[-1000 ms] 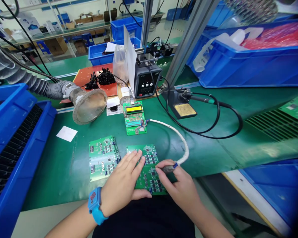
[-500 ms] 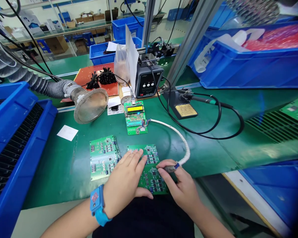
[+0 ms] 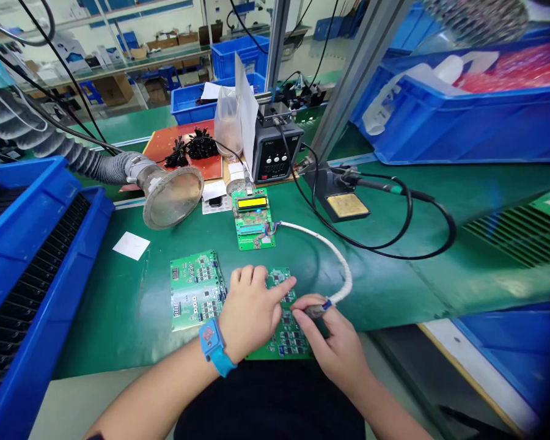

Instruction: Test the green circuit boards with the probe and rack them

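My right hand (image 3: pixel 332 342) pinches a dark probe (image 3: pixel 314 310) with a blue band, at the end of a white braided cable (image 3: pixel 323 241). The cable runs back to a green tester board with a yellow LCD (image 3: pixel 253 219). The probe's tip is hidden by my fingers. My left hand (image 3: pixel 250 311), with a blue wrist strap (image 3: pixel 212 346), holds nothing and lies over a green circuit board (image 3: pixel 286 339), its index finger stretched across the components. Another green circuit board (image 3: pixel 195 290) lies just left of that hand.
A fume extractor hood (image 3: pixel 172 197) sits beyond the boards, near a soldering station (image 3: pixel 275 153) and an iron stand (image 3: pixel 346 206) with black cords. Blue bins (image 3: pixel 458 128) stand at the right and back. A blue rack (image 3: pixel 27 263) lines the left.
My left hand has gone from fingers spread flat on the board to curled fingers with the index stretched out to the right. My right hand still holds the probe.
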A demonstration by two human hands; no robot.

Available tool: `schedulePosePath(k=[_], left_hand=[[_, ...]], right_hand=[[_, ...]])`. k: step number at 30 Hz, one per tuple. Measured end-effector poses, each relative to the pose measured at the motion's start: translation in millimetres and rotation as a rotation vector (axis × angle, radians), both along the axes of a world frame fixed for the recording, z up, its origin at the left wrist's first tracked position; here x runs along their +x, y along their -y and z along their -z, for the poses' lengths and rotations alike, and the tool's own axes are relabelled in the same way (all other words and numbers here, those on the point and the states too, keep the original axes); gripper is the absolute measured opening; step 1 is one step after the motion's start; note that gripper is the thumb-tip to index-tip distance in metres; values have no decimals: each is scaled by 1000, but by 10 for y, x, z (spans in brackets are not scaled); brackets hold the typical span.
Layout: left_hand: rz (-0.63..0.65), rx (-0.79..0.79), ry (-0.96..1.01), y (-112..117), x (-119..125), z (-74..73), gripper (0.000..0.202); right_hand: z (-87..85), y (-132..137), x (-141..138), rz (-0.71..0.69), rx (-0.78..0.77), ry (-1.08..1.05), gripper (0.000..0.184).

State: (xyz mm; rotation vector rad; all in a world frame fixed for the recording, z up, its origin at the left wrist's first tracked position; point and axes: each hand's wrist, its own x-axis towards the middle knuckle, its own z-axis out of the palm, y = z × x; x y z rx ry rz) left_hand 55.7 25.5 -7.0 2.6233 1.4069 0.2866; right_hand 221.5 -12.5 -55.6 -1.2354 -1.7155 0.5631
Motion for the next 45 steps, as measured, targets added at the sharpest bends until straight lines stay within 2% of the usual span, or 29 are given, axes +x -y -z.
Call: schedulePosePath(k=[7,22,24,27,31,33,37,45], left_hand=[[-25,-29,83,-16,2,29,42],[-48,-43,101,6,-15,33,41],[-41,-77,105,17,-63,-2,46],[56,-196,92,35,-179,-71,58],[179,-302,30,52,-301,-86,109],[189,-311,15,57,-312,-55,125],[165,-311,20,59,-273,-6,128],[129,-252,6,52,-214,-13,124]], right_hand=[[9,16,4,-5,-19,12,5],[-9,9,-1,6,-13,27,5],[-21,1,-4,13,-12,37,5],[-33,-8,-10,19,-17,55,6],[-27,2,-4,19,-25,66,7],[-25,9,1,20,-33,67,6],[-40,4,5,20,-40,72,7],[-66,13,0,32,-57,42,9]])
